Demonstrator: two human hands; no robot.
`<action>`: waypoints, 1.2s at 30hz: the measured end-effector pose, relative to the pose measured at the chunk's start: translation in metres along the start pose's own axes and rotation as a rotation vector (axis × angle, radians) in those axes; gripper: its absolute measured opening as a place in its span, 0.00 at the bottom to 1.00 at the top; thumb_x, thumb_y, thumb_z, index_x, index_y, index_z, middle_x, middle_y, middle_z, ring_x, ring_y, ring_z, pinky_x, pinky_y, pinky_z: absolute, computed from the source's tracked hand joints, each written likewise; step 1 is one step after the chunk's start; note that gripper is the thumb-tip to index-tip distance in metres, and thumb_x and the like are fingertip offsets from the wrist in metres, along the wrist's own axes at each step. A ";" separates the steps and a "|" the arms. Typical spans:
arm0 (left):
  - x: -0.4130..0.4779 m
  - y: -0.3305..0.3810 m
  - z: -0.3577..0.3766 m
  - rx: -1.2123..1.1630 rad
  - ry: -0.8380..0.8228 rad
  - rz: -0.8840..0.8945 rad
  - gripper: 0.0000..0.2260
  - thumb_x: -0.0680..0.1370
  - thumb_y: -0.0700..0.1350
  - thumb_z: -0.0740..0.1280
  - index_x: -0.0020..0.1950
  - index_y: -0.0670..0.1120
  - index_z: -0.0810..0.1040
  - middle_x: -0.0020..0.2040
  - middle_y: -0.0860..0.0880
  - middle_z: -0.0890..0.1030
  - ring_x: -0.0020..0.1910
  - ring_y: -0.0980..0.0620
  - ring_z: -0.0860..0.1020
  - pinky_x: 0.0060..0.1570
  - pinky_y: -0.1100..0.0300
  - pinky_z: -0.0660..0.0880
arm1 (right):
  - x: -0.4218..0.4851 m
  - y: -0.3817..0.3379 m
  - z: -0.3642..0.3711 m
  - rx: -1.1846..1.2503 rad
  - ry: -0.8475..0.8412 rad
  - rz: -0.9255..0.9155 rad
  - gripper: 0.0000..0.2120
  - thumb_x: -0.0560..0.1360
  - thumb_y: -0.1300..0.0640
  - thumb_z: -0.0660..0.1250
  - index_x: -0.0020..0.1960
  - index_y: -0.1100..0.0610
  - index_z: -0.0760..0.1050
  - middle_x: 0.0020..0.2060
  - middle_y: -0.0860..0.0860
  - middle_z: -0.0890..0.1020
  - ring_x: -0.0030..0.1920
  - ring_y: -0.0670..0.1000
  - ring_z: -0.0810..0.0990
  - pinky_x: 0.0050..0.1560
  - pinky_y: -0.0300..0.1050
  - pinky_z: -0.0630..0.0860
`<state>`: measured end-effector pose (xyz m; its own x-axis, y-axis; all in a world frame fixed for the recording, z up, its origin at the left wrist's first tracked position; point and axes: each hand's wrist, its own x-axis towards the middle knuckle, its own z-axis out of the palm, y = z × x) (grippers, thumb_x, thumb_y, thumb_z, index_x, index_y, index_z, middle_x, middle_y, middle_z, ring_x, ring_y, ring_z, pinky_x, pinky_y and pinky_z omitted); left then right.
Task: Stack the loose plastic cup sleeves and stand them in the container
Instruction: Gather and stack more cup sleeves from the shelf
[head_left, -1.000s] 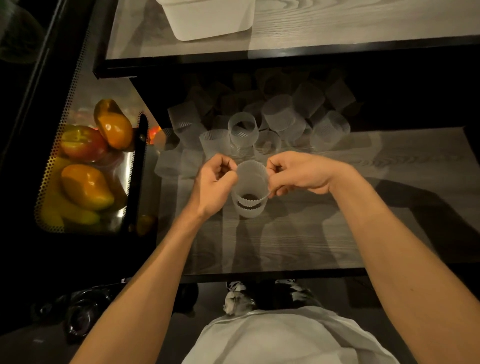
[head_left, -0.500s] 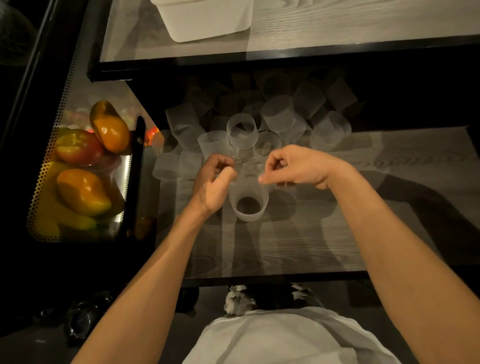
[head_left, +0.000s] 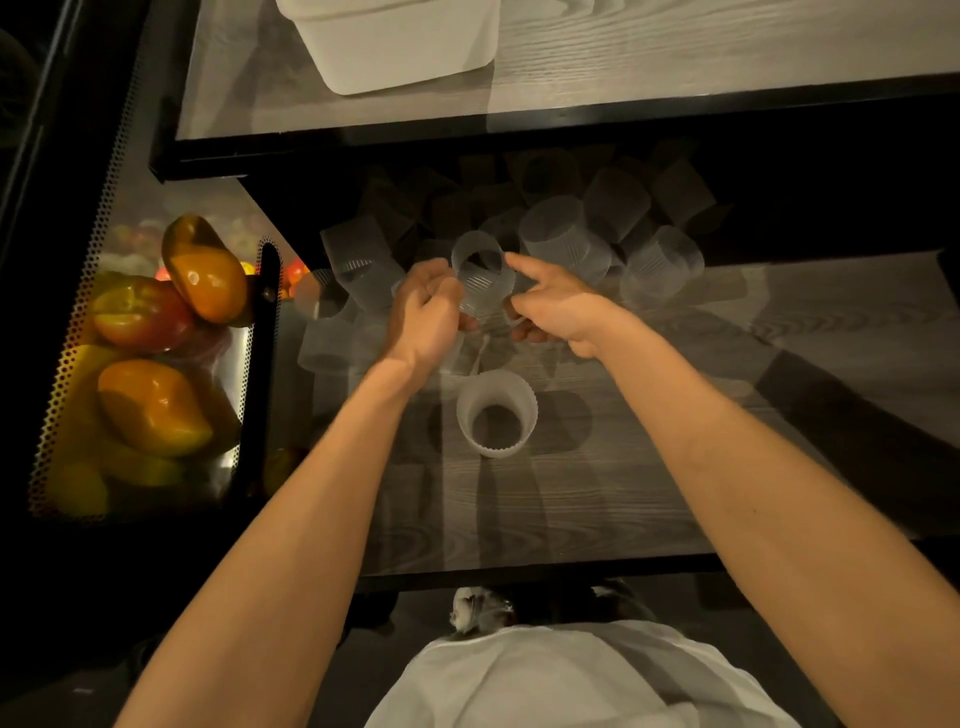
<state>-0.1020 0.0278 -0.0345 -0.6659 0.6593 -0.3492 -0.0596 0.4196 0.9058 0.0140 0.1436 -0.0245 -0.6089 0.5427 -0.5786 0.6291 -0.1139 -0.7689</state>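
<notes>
Holding translucent ribbed sleeve (head_left: 482, 285): left hand (head_left: 426, 314) curled on it, right hand (head_left: 563, 306) pinching; scallop-edged stack (head_left: 496, 415) upright nearby.

The white container (head_left: 395, 47) runs off the top edge — far sleeves (head_left: 571, 176) fade into shadow. The left hand (head_left: 423, 317) hides its fingertips; its hold on the ribbed sleeve (head_left: 483, 283) is unclear.

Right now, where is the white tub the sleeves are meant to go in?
The white tub sits on the upper shelf at the top of the head view, left of centre, beyond the pile of loose sleeves.
</notes>
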 end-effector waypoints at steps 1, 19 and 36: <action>-0.001 0.001 0.000 -0.022 0.014 0.009 0.17 0.83 0.45 0.62 0.72 0.47 0.68 0.52 0.55 0.81 0.40 0.54 0.82 0.37 0.67 0.75 | -0.001 0.000 0.000 0.051 0.020 -0.009 0.30 0.81 0.60 0.64 0.78 0.40 0.62 0.62 0.52 0.79 0.42 0.47 0.85 0.42 0.40 0.81; -0.061 -0.006 -0.040 -0.307 -0.092 0.120 0.23 0.68 0.41 0.77 0.61 0.48 0.76 0.57 0.43 0.83 0.54 0.47 0.82 0.52 0.53 0.79 | -0.070 0.012 -0.020 0.304 -0.020 -0.262 0.22 0.74 0.65 0.74 0.67 0.58 0.75 0.52 0.54 0.82 0.51 0.49 0.83 0.50 0.44 0.79; -0.096 -0.033 -0.047 0.211 -0.210 0.292 0.26 0.68 0.35 0.80 0.64 0.49 0.78 0.61 0.52 0.81 0.60 0.54 0.81 0.59 0.50 0.81 | -0.094 0.044 0.005 -0.190 -0.084 -0.361 0.26 0.65 0.64 0.80 0.56 0.48 0.73 0.54 0.55 0.80 0.54 0.57 0.80 0.54 0.55 0.81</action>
<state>-0.0709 -0.0791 -0.0196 -0.4644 0.8735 -0.1461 0.2774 0.3002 0.9126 0.0969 0.0837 -0.0054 -0.8392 0.4487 -0.3073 0.4412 0.2312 -0.8671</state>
